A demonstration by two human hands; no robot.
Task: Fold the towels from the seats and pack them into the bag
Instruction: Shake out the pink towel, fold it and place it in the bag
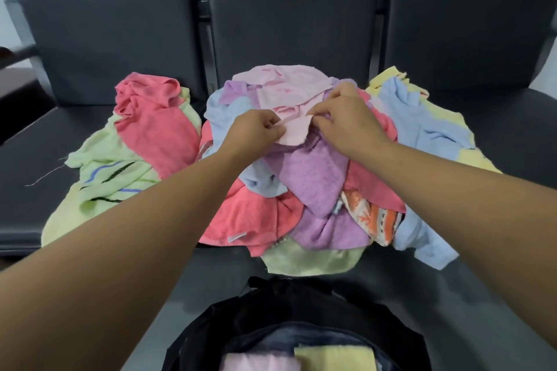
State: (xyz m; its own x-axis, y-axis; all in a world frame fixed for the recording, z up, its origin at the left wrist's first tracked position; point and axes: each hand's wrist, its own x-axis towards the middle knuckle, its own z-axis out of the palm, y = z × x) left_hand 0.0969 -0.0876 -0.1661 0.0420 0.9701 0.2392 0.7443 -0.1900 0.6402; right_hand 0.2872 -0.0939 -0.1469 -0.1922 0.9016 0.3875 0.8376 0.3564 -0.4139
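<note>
Both hands work the top of the pile on the middle seat [301, 39]: the left hand [256, 129] and the right hand [343, 120] each pinch the near edge of the pale pink towel [289, 90] between curled fingers. To fold it well, each hand should probably slide out to a corner and lift it clear before squaring the edges. Below, the open black bag [256, 319] already holds a folded yellow towel [334, 358] and a pink one.

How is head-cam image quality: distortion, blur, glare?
Head view: strong wide-angle bowing, seat backs curve toward the edges; soft even light, no hard glare; left hand and right hand pinching the pale pink towel are fairly sharp; black bag at the bottom edge reads dark, detail lost.
</note>
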